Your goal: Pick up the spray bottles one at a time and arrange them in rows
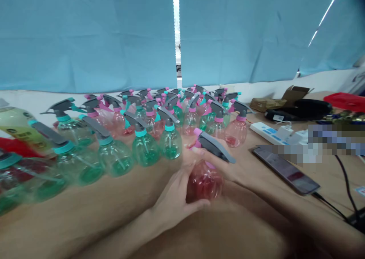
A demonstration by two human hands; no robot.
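Observation:
A spray bottle with a clear pinkish-red body (207, 181) stands in front of me, slightly blurred. Its grey and pink spray head (215, 147) leans over to the right. My left hand (175, 192) curves around the left side of the body, thumb across the front. Around the neck, my right hand (221, 163) grips the spray head, its fingertips by the pink nozzle; part of that hand is hidden behind the grey lever. Nearest on the left, a green spray bottle (171, 143) with a turquoise collar stands upright.
Several green and pink spray bottles (146, 149) crowd the table's left and back. To the right lie a phone (286, 169) with a cable, a white power strip (268, 133), a black item (299, 110) and an open cardboard box (295, 95). Blue sheeting (114, 35) hangs behind.

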